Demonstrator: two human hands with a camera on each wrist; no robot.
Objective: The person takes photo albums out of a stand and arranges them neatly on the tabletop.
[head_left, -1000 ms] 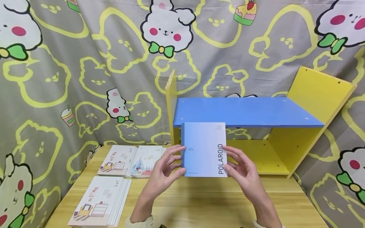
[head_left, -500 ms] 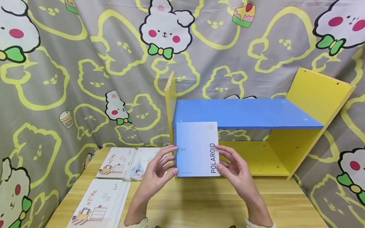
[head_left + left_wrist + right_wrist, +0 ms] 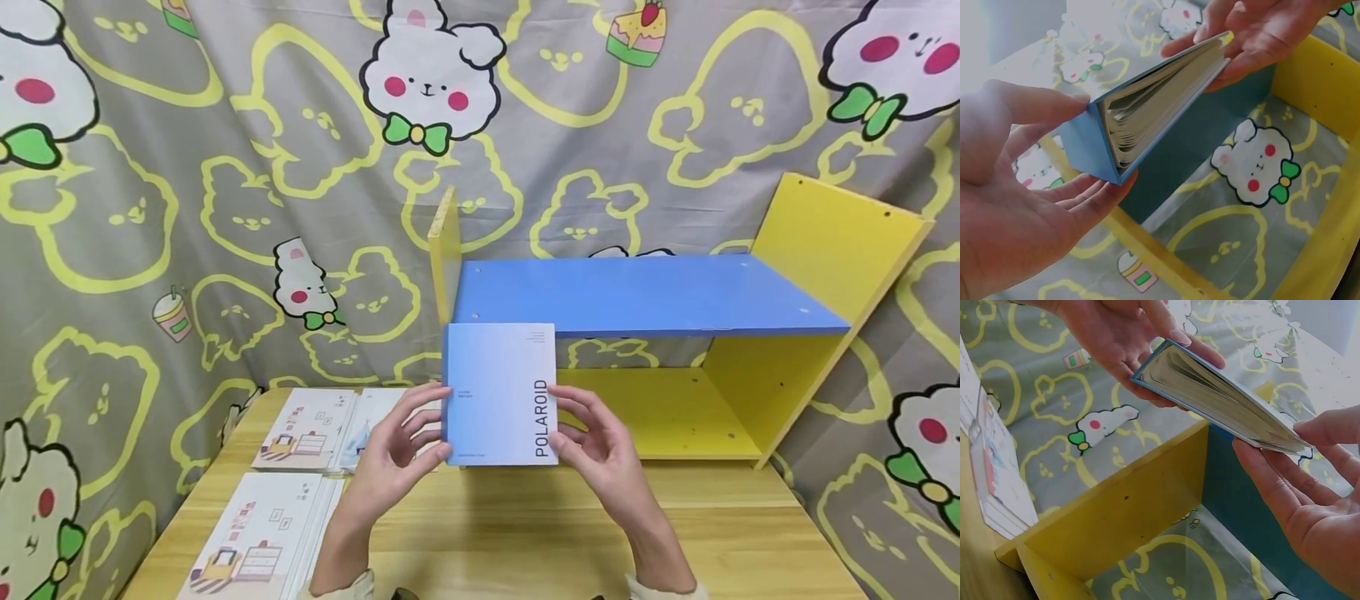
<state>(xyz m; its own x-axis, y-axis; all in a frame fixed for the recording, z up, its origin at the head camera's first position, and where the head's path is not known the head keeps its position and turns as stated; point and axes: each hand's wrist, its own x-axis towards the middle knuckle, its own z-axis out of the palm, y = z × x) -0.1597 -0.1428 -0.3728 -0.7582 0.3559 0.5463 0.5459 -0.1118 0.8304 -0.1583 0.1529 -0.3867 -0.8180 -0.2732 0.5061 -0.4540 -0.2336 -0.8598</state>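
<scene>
Held up with its cover facing me is a photo album (image 3: 498, 396), pale blue fading to white, with "POLAROID" printed along its right side. My left hand (image 3: 393, 450) grips the blue spine edge between thumb and fingers. On the opposite edge, my right hand (image 3: 603, 454) pinches the covers. The left wrist view looks at the end of the album (image 3: 1154, 103), its page edges slightly fanned between the covers and the left thumb and fingers on either side of the spine. From the right wrist, the right hand (image 3: 1316, 481) holds the album's opening side.
Behind the album stands a shelf unit with a blue board (image 3: 645, 292) and yellow side panels (image 3: 840, 250). Several illustrated white books lie in stacks (image 3: 255, 533) on the left of the wooden table (image 3: 525, 542). A patterned grey curtain (image 3: 337, 208) hangs behind everything.
Both hands have carried the album steadily leftward, to in front of the shelf's left panel. The grip looks the same, and the view has shifted slightly.
</scene>
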